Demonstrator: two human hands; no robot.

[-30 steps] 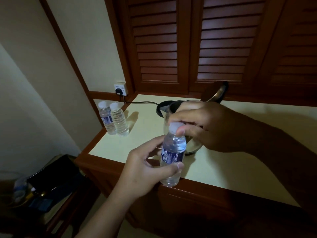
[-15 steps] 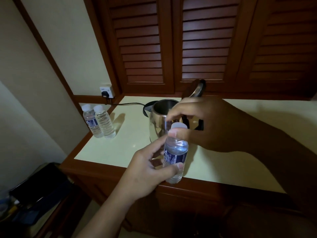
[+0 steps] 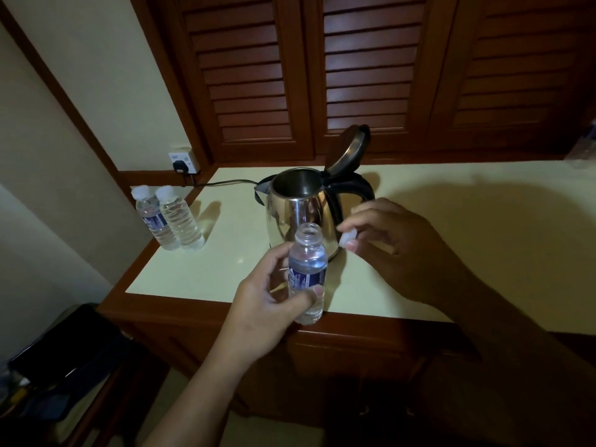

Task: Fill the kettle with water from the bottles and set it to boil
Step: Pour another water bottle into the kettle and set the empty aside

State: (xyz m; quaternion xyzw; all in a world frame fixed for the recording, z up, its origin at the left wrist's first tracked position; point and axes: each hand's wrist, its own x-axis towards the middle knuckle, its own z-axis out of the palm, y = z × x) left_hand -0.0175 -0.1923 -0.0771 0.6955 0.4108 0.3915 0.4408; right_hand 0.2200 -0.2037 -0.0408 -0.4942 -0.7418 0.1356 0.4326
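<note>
Steel kettle (image 3: 300, 217) sits upright on the counter (image 3: 467, 259), lid (image 3: 346, 150) hinged up at its 1 o'clock, black handle at 3, inside looks dark, water level unreadable. Left hand (image 3: 264, 308) grips the open bottle (image 3: 308, 269) upright at the kettle's 6 o'clock, fingers wrapped round the blue label; label text too blurred to read. Right hand (image 3: 400, 250) pinches the white cap (image 3: 347, 238) between thumb and fingertip, just at the bottle's 2 o'clock. Two capped bottles (image 3: 171, 221) stand touching at the kettle's 9 o'clock. Cord (image 3: 225, 182) runs to the plugged wall socket (image 3: 182, 161) at 10. Cream top, red-brown wood trim, louvred doors (image 3: 371, 75) behind, dim light.
</note>
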